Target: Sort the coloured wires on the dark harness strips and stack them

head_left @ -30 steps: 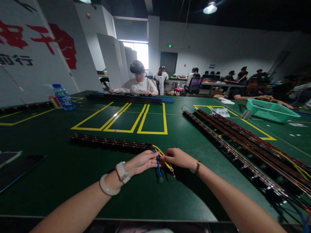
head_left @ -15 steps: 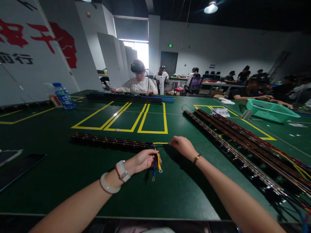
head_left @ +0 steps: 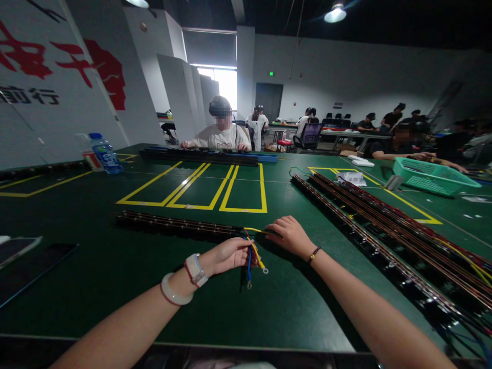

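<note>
A long dark strip assembly with copper-coloured lines [head_left: 177,223] lies across the green table in front of me, with wires coming out of its right end. My left hand [head_left: 229,253] pinches several of these wires just past that end. From its fingers hang a yellow wire with a ring terminal [head_left: 262,263] and a blue wire with a ring terminal [head_left: 249,270]. My right hand [head_left: 291,236], fingers bent, holds the far end of another yellow wire [head_left: 254,230], which bows slightly between the strip and the fingers. Its tip is hidden by the fingers.
More long strip assemblies [head_left: 369,241] lie diagonally at right. Beyond are a green basket [head_left: 434,177] and a white packet [head_left: 351,178]. Yellow tape [head_left: 242,210] marks the table. A blue-capped bottle [head_left: 105,154] and dark flat panel [head_left: 36,269] are at left. A person sits opposite.
The yellow wire in my right hand has gone from straight to slightly bowed, and the right fingers have curled lower. The ring-terminal wires in my left hand have swung a little right and down.
</note>
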The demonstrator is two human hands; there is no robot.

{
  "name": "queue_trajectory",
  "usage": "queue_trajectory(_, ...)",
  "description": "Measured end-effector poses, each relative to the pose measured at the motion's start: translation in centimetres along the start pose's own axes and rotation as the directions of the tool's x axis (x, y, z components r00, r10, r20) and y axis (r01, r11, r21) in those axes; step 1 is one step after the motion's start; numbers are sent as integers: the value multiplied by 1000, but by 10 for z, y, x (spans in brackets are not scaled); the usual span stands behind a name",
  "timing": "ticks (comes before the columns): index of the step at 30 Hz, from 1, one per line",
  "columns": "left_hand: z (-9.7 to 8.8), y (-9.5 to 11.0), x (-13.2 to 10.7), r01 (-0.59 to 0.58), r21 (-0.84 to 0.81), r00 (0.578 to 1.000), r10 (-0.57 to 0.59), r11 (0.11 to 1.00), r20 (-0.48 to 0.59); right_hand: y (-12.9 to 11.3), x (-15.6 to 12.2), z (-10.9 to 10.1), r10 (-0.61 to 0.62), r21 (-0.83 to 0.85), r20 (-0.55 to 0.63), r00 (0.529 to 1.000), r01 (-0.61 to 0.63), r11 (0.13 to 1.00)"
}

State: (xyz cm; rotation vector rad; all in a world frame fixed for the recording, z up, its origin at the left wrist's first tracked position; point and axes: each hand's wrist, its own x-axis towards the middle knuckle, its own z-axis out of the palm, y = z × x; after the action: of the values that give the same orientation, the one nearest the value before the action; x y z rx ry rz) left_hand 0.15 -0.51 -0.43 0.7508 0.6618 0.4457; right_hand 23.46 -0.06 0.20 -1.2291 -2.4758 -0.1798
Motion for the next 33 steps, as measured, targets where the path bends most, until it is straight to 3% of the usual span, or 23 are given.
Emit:
queue_trajectory(2,0,-1,1,-12,2,1000,12,1000,-3,-6,-3,-7,-152,73,-1,988,152,986)
queue_trajectory(5,0,-2,2,-27,-8,1000,27,1000,10,-18,-6,-12,-356,150,20,934,349,925)
queue_trajectory(8,-1,-1,2,-20,-37,999,21,999,38,-30,-6,-9,-430,187,49,902,415,890)
queue_trajectory(10,-2,1,1,4,-58,997,0,998,75,-35,-6,-5,-345,217,-8,939,338,916)
queue_trajectory(13,-6,4,1,30,-66,993,-22,997,118,-37,1,-3,-15,377,-156,988,73,923)
queue_trajectory(15,-6,4,0,29,-46,995,-25,998,94,-37,12,-6,208,501,-165,964,-99,860)
queue_trajectory(17,-5,3,0,15,-6,998,-15,1000,56,-40,28,-12,308,546,-136,942,-188,817)
queue_trajectory(19,-2,1,0,-23,21,999,22,1000,42,-47,49,-19,288,512,-127,949,-186,839)
queue_trajectory(22,1,-1,-2,-45,32,998,44,998,33,-66,84,-21,159,406,-121,980,-97,909)
queue_trajectory(26,3,0,-5,-39,82,999,37,996,25,-96,122,-2,-17,247,-18,1000,21,969)
queue_trajectory(29,1,-1,-4,-39,93,998,34,995,51,-109,135,10,-63,150,95,993,48,987)
queue_trajectory(33,-2,-3,-1,-45,72,999,44,996,25,-100,129,-2,-23,345,58,998,2,939)
